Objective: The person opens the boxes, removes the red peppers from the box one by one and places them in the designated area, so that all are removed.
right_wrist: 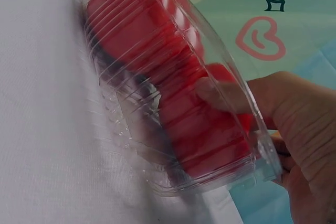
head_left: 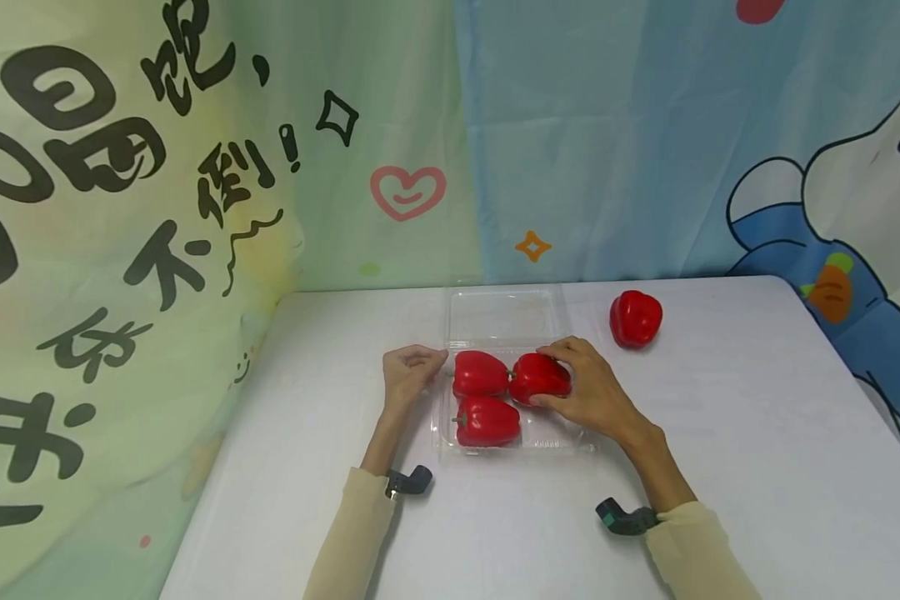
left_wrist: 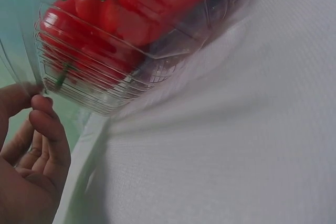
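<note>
A clear plastic clamshell container (head_left: pixel 551 435) lies on the table with its lid (head_left: pixel 506 317) folded back, away from me. Inside its left half are two red bell peppers, one behind (head_left: pixel 480 373) and one in front (head_left: pixel 487 422), with green stems pointing left. My right hand (head_left: pixel 600 392) grips a third bell pepper (head_left: pixel 534 380) in the back right of the container, thumb in front and fingers behind. At the back left corner, my left hand (head_left: pixel 408 377) pinches the container's rim between thumb and forefinger, as the left wrist view shows.
Another red bell pepper (head_left: pixel 636 319) stands on the white table (head_left: pixel 757 433) to the right of the lid. A printed curtain (head_left: pixel 615 150) hangs right behind the table and along its left side. Each wrist carries a small dark camera.
</note>
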### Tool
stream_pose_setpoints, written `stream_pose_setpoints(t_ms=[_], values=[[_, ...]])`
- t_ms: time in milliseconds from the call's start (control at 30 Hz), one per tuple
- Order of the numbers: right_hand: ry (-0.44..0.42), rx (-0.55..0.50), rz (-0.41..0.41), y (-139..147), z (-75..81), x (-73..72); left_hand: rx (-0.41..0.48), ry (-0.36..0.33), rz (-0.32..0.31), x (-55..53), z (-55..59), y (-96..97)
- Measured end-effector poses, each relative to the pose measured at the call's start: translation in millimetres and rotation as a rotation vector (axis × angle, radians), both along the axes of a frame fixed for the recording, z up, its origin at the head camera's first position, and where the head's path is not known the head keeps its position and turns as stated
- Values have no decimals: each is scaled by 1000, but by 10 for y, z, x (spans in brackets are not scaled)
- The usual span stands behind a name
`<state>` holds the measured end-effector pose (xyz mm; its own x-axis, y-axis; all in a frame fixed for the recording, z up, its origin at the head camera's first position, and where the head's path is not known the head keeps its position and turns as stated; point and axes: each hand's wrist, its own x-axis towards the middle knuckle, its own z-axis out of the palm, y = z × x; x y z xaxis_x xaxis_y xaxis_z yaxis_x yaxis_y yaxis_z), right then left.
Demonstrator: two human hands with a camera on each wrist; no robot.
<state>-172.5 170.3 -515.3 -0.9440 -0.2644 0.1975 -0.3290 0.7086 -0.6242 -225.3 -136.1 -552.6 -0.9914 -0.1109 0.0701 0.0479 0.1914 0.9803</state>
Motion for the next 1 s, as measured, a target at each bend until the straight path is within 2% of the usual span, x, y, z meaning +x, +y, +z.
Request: stream_pose_setpoints(t_ms=[267,700,1000], values=[[32,-89,13,33,-27,14,0,-10,-12,-1,-4,-6],[0,-150,63,53,40,44,-2,-6,-21,1,-4,-18],[52,-225,-6,59,47,97,0,-2,-26,6,13,-14]])
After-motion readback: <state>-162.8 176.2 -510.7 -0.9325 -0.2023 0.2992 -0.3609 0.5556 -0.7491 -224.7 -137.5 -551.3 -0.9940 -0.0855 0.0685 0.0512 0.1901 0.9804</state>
